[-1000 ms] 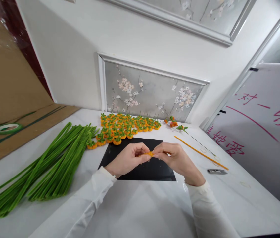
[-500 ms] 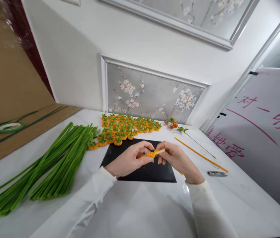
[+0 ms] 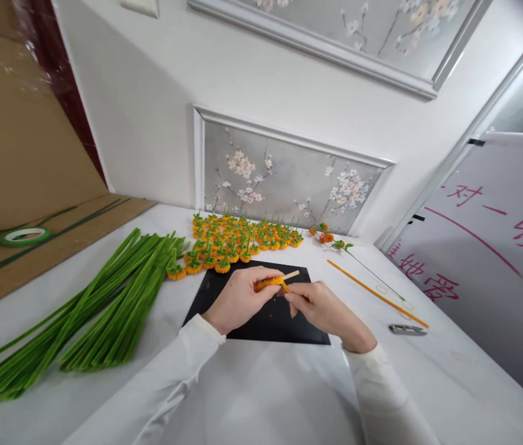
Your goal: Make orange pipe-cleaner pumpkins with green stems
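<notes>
Over a black mat (image 3: 252, 321) on the white table, my left hand (image 3: 238, 300) pinches a pale wooden stick (image 3: 290, 275) with an orange pipe cleaner (image 3: 268, 283) wound round it. My right hand (image 3: 319, 306) is curled just to the right and pinches the loose end of the orange pipe cleaner close to the stick. Both sleeves are white.
A big bundle of green pipe cleaners (image 3: 99, 309) lies at the left. Several small orange-and-green pieces (image 3: 238, 238) are heaped behind the mat. A long orange pipe cleaner (image 3: 375, 292), a flower stem (image 3: 349, 250) and metal snips (image 3: 407, 329) lie right. A green tape roll (image 3: 25, 235) sits on cardboard.
The hands have shifted slightly toward me and left. The stick with its orange winding has come into view between the fingers, and my right hand has dropped below it.
</notes>
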Demonstrator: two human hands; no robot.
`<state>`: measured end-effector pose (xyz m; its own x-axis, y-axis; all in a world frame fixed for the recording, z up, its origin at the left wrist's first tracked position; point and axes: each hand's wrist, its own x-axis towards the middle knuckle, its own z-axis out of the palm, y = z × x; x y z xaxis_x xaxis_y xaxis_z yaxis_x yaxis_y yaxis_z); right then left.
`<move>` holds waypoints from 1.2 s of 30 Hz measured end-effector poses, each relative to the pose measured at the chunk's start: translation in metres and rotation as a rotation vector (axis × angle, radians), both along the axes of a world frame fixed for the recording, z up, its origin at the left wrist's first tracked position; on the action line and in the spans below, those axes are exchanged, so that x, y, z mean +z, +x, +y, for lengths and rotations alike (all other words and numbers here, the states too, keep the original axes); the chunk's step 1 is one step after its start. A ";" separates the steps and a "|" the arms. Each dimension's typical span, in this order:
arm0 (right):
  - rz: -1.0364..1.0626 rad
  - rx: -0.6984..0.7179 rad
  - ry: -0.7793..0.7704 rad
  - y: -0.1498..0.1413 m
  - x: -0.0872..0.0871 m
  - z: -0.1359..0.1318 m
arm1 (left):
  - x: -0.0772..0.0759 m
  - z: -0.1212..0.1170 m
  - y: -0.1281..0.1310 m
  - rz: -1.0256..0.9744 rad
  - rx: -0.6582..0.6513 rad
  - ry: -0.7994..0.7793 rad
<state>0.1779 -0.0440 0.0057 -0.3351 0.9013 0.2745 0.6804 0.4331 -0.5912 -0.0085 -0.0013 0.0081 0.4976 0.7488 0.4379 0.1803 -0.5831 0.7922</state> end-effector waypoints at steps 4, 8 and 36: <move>-0.019 0.014 -0.034 -0.002 0.001 -0.002 | -0.003 0.004 -0.001 0.028 0.069 0.054; -0.030 0.002 -0.029 -0.002 0.001 -0.002 | -0.004 0.005 -0.002 0.061 0.071 0.042; -0.041 -0.211 0.383 0.000 0.010 -0.002 | -0.002 -0.003 -0.003 0.558 0.104 0.362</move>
<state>0.1777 -0.0455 0.0153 -0.1721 0.7872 0.5922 0.7974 0.4643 -0.3855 -0.0115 -0.0039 0.0060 0.6554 0.6594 0.3683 0.5755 -0.7518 0.3218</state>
